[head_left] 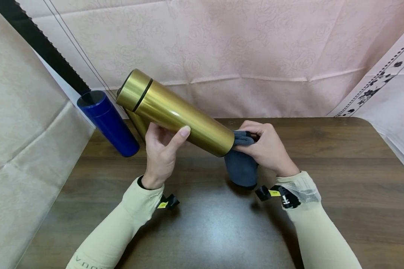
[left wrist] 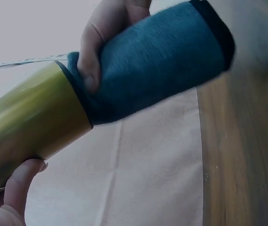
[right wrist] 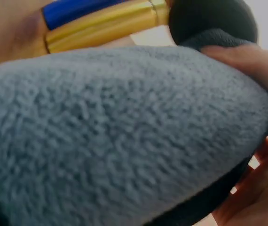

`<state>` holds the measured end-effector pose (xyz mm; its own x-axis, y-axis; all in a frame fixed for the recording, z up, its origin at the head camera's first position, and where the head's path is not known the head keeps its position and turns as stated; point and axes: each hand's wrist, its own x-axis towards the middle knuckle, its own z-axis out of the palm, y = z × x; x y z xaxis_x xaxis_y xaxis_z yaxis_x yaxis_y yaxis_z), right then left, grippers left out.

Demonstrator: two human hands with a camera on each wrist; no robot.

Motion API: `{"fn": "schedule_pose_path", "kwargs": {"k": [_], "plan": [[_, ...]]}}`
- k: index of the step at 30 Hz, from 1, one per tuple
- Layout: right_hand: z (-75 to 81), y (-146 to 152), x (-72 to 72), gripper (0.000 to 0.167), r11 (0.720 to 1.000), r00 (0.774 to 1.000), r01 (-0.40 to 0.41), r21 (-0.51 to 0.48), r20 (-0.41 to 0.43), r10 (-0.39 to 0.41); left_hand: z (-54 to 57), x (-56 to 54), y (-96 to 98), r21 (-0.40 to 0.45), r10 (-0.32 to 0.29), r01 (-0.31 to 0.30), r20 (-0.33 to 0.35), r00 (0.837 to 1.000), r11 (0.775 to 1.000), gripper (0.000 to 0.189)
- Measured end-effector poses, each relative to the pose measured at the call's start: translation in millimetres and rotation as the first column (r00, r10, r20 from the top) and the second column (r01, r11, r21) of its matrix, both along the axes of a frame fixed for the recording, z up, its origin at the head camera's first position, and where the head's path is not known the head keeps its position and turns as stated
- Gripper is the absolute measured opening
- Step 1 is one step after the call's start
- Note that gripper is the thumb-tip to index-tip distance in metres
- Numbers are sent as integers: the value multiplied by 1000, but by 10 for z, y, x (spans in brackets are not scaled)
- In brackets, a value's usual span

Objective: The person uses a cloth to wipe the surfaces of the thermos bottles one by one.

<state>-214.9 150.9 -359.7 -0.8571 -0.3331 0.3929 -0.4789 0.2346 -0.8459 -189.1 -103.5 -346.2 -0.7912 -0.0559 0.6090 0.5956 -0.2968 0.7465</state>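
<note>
Tilted above the table is a gold vacuum flask, its black-ringed lid end up to the left and its base down to the right. My left hand grips the flask's underside with the thumb across its front. My right hand pinches a folded grey-blue cloth at the flask's base, and the rest of the cloth hangs below. In the left wrist view the fuzzy, dark-edged cloth meets the rim of the base. The same cloth fills most of the right wrist view, hiding part of the fingers.
A blue cylindrical flask stands at the table's left back. Beside it, partly hidden behind the held flask, is another gold cylinder. Pale patterned fabric hangs behind the brown wooden table.
</note>
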Motion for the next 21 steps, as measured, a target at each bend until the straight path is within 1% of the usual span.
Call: {"fn": "schedule_pose_path", "kwargs": {"k": [2,6,8,10,13,16,18,20,21], "plan": [[-35,-50,-6,13,1000,1000,-15,19,-7,16,-4,-2,-1,7,-6,6,-5,1000,1000,31],[-67,-102,1,18,995,999,-35,94,-22,37,2,-12,-4,-3,-3,3,-21,1000,1000,34],[-64,-109,14,22,991,999,-48,126,-13,50,2,-16,-6,-12,1,-2,-27,1000,1000,35],[-50,-104,26,23,988,997,-74,138,5,74,4,-21,-8,-22,5,-6,-32,999,1000,36],[-15,-76,39,19,981,992,-122,153,25,120,-1,-30,-11,-33,8,-9,-28,1000,999,37],[36,-28,48,11,976,986,-161,149,57,154,-6,-49,-18,-45,30,-31,-15,999,999,36],[72,11,59,11,976,985,-164,141,84,154,-10,-61,-27,-55,47,-47,-4,999,997,36],[95,47,59,13,981,987,-141,133,95,129,-15,-73,-38,-63,61,-61,5,998,996,35],[132,53,77,14,984,989,-121,129,99,109,-15,-76,-42,-66,65,-65,8,998,996,35]]}}
